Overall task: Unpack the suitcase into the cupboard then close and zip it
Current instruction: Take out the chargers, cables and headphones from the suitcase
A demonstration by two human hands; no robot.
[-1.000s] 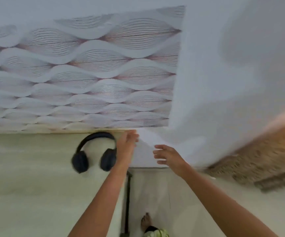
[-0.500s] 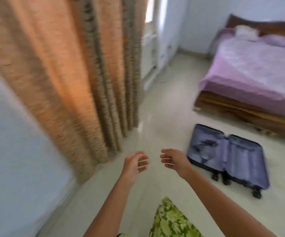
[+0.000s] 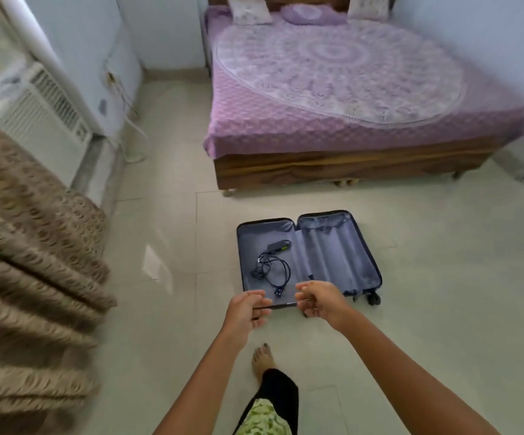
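Navy shell and grey lining marked the suitcase (image 3: 309,255), which lay flat open on the pale tiled floor (image 3: 442,309) at about twelve o'clock from the person's hands. A second earlier the view had faced the cupboard shelf, the left hand beside a pair of headphones; by now the person had turned round and the case was near. Only a black charger with its coiled cable (image 3: 271,262) was left, in the half toward nine o'clock; the other half looked bare. The left hand (image 3: 245,312) and right hand (image 3: 320,301) hung loosely curled, close together. A thin dark line ran between them; whether it was pinched or was just the case's near edge, I could not tell. Judging by this, one more trip remained before closing and zipping.
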